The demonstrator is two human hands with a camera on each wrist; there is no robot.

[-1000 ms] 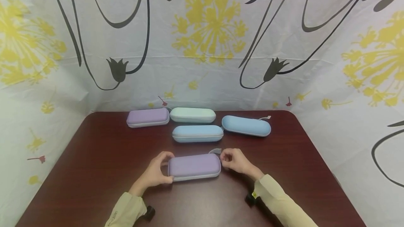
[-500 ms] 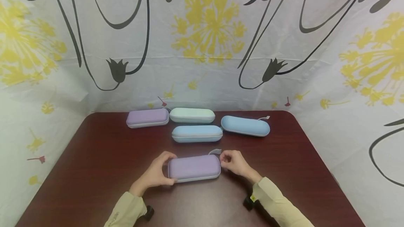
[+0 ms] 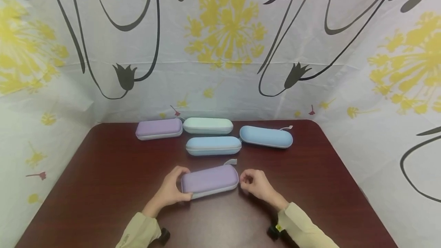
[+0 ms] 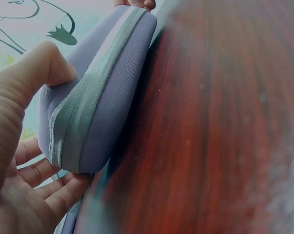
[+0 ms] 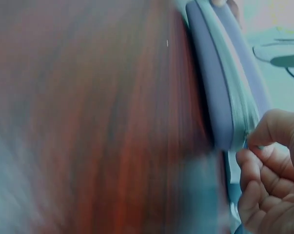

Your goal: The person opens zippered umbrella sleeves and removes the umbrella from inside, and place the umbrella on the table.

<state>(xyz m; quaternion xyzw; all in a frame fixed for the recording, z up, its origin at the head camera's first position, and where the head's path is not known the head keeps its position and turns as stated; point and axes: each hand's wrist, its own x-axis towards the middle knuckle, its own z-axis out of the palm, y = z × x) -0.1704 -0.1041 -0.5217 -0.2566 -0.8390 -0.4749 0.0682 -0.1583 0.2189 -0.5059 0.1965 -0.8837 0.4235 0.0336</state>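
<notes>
A purple zippered glasses case point(image 3: 210, 179) lies near the middle of the table, its right end turned slightly away from me. My left hand point(image 3: 169, 188) grips its left end, thumb on the near side and fingers behind. In the left wrist view the pale zipper band point(image 4: 86, 97) runs along the case, and the zipper looks closed there. At the right end, my right hand point(image 3: 258, 185) has thumb and forefinger pinched at the zipper pull point(image 5: 247, 134), which the fingertips mostly hide. A grey wrist strap point(image 3: 231, 161) sticks out behind the case.
Farther back lie another purple case point(image 3: 159, 128), a mint case point(image 3: 208, 125) and two blue cases, one in the middle point(image 3: 213, 146) and one at right point(image 3: 266, 137). Behind the dark red table point(image 3: 103, 186) hangs a flower-patterned cloth point(image 3: 193, 83).
The case has turned a little, its right end swinging away from me. My right hand has shifted slightly toward me, while my left hand keeps its grip.
</notes>
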